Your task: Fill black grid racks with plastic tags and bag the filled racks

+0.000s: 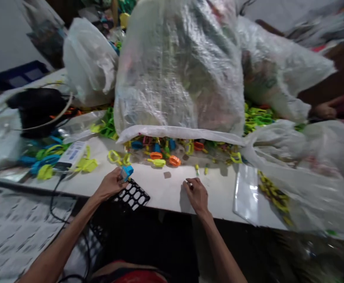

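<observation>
My left hand [111,184] grips a small blue plastic piece [127,172] over the left part of the white table, at the corner of a black grid tray [135,195] that overhangs the front edge. My right hand [196,192] rests low over the table with curled, slightly parted fingers and nothing visible in it. Just beyond its fingertips lie two small yellow-green pieces [197,169]. Orange rings [174,160], a yellow ring [113,156] and other coloured parts lie farther back.
A large clear plastic bag [179,74] fills the back middle of the table [157,188]. Clear sleeves [246,194] and a white bag [313,173] lie right. A white box with a cable [71,156] sits left. Another person's hand [324,111] shows far right.
</observation>
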`<control>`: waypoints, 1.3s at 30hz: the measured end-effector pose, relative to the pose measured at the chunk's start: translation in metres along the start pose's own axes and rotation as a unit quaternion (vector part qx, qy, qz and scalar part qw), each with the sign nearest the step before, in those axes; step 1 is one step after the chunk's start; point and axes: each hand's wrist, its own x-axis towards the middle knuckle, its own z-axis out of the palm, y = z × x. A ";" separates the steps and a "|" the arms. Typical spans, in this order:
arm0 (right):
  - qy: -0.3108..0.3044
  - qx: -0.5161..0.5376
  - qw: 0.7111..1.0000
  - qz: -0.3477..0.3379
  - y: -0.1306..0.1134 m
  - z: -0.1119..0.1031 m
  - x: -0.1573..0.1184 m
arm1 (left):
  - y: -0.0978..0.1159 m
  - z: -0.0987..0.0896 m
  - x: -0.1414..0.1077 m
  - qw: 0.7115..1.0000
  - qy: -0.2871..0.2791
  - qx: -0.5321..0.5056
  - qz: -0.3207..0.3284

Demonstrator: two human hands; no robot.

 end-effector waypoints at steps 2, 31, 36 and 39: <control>0.015 -0.002 0.999 0.036 0.008 -0.012 0.003 | 0.005 0.011 -0.004 0.998 0.033 0.047 -0.036; -0.199 -0.313 0.907 -0.198 -0.075 0.003 0.041 | 0.027 -0.039 0.051 0.932 0.273 -0.095 -0.219; -0.218 -0.326 0.900 -0.192 -0.065 -0.008 0.036 | 0.054 -0.057 0.000 0.903 0.302 -0.252 -0.174; -0.207 -0.323 0.903 -0.193 -0.056 -0.008 0.031 | 0.083 -0.064 -0.032 0.885 0.310 -0.312 -0.152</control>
